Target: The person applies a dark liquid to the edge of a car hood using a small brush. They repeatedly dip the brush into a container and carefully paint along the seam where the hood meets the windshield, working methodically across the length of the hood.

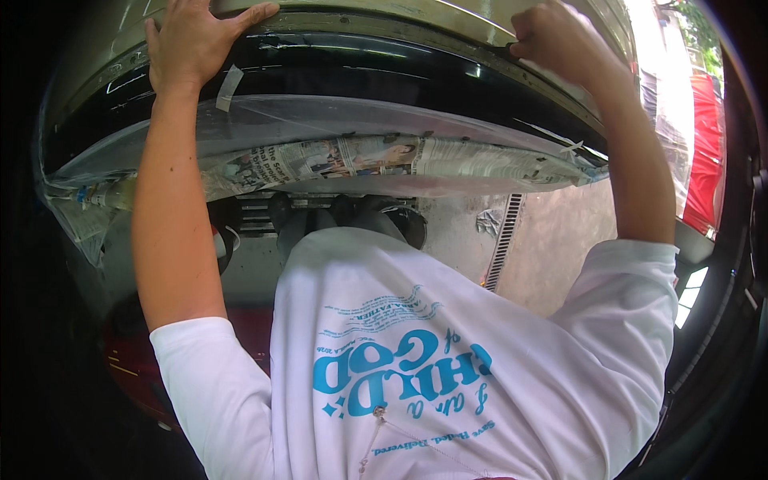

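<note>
Along the upper edge runs a curved tan vehicle panel [400, 18], with a glossy black panel [336, 60] below it. My left hand [192, 40] rests on the tan panel at the upper left, fingers spread and thumb stretched to the right. At the upper right, my right hand [564, 44] is closed beside the seam between the two panels. Something small and dark shows at its fingertips, but I cannot make out what it is. A piece of pale tape [230, 88] sticks to the black panel near my left wrist.
Clear plastic film [320, 116] and a strip of newspaper [352, 156] hang below the black panel. On the floor lies a slotted drain grate [506, 240] beside crumpled paper [489, 222]. Red sheeting [706, 152] stands at the far right, and a dark red surface [136, 344] shows lower left.
</note>
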Demonstrator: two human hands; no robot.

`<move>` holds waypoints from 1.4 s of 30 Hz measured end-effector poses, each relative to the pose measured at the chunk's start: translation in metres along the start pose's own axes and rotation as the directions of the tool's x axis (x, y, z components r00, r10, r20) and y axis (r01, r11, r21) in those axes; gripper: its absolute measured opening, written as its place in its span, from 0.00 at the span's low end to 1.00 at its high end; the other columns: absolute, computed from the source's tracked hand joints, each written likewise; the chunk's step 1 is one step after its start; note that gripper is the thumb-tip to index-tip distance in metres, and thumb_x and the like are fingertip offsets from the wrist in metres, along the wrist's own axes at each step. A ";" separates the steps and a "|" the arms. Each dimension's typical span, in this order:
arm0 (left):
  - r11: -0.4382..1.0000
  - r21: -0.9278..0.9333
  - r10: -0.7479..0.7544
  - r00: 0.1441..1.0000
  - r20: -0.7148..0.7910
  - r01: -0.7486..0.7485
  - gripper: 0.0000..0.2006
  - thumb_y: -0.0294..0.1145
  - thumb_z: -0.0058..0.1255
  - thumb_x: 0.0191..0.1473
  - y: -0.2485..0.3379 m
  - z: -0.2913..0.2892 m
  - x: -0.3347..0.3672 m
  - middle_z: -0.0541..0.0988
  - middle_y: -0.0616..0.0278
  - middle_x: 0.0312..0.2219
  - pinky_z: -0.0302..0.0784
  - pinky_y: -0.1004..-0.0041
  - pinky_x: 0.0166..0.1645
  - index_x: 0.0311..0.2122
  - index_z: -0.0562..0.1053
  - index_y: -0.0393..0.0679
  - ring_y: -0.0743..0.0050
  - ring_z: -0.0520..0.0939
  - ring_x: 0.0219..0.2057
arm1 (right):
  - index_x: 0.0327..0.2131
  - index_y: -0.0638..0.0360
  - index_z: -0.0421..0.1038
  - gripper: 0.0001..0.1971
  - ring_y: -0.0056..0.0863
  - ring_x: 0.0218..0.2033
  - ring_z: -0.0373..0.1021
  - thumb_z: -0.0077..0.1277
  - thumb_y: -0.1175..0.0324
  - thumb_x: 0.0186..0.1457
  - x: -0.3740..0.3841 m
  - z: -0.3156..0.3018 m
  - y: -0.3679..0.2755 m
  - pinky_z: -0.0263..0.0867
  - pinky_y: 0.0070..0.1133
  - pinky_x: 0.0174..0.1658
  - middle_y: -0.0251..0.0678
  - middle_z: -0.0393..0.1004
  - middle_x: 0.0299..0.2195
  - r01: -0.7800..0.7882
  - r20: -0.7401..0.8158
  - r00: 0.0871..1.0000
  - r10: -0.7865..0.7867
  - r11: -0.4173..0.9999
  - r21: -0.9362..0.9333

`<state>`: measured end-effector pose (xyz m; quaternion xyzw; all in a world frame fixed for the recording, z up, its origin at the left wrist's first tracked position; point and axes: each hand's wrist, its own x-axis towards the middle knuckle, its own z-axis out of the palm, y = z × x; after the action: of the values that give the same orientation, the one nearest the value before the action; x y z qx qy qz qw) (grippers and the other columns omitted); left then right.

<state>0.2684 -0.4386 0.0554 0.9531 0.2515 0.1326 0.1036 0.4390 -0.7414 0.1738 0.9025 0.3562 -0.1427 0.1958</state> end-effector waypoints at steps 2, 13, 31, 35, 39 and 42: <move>0.999 -0.034 0.008 1.000 -0.004 -0.008 0.46 0.62 0.67 0.42 0.010 0.000 -0.002 0.65 0.51 0.68 0.46 0.48 0.74 0.63 0.71 0.45 0.50 0.58 0.71 | 0.25 0.60 0.82 0.16 0.31 0.26 0.77 0.71 0.56 0.42 0.032 0.009 0.035 0.72 0.30 0.32 0.39 0.80 0.21 0.034 0.237 0.970 -0.048 0.997 0.062; 0.977 0.210 0.058 0.994 -0.090 -0.038 0.52 0.82 0.56 0.39 -0.030 0.040 0.019 0.60 0.71 0.71 0.43 0.42 0.75 0.68 0.65 0.66 0.65 0.54 0.73 | 0.35 0.59 0.80 0.10 0.46 0.38 0.78 0.64 0.67 0.49 -0.021 -0.001 0.035 0.73 0.35 0.45 0.45 0.81 0.32 0.008 -0.032 0.999 -0.004 0.992 0.125; 0.975 0.197 0.130 0.983 -0.132 -0.102 0.52 0.83 0.54 0.39 -0.038 0.055 0.023 0.60 0.69 0.71 0.43 0.40 0.75 0.68 0.65 0.65 0.64 0.55 0.73 | 0.39 0.55 0.81 0.08 0.47 0.38 0.79 0.55 0.70 0.56 -0.059 0.061 0.008 0.76 0.39 0.44 0.43 0.82 0.35 0.016 -0.244 0.970 -0.013 1.000 0.009; 0.974 0.197 0.139 0.979 -0.146 -0.109 0.52 0.83 0.54 0.39 -0.044 0.054 0.019 0.60 0.70 0.71 0.43 0.40 0.74 0.68 0.65 0.66 0.64 0.56 0.73 | 0.37 0.57 0.81 0.07 0.45 0.35 0.79 0.58 0.68 0.55 -0.040 0.059 0.021 0.76 0.38 0.42 0.44 0.82 0.32 0.104 -0.191 0.975 -0.114 0.993 -0.065; 0.976 0.171 0.167 0.969 -0.179 -0.137 0.52 0.83 0.55 0.39 -0.046 0.061 0.018 0.61 0.70 0.71 0.44 0.41 0.75 0.68 0.65 0.66 0.64 0.56 0.73 | 0.33 0.62 0.80 0.09 0.42 0.33 0.79 0.65 0.68 0.50 0.016 0.017 0.040 0.75 0.33 0.40 0.44 0.82 0.30 0.168 0.112 0.977 -0.183 0.977 0.128; 0.985 0.096 0.155 0.974 -0.165 -0.141 0.50 0.76 0.59 0.40 -0.026 0.045 0.021 0.62 0.64 0.70 0.45 0.44 0.74 0.66 0.67 0.59 0.60 0.57 0.72 | 0.23 0.59 0.82 0.15 0.31 0.22 0.75 0.71 0.57 0.41 0.036 0.012 0.054 0.71 0.30 0.30 0.38 0.79 0.20 0.015 0.372 0.927 -0.058 0.993 0.116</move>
<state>0.2881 -0.4121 0.0100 0.9577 0.1931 0.2109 0.0314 0.5008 -0.7623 0.1624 0.8613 0.3206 -0.3354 0.2068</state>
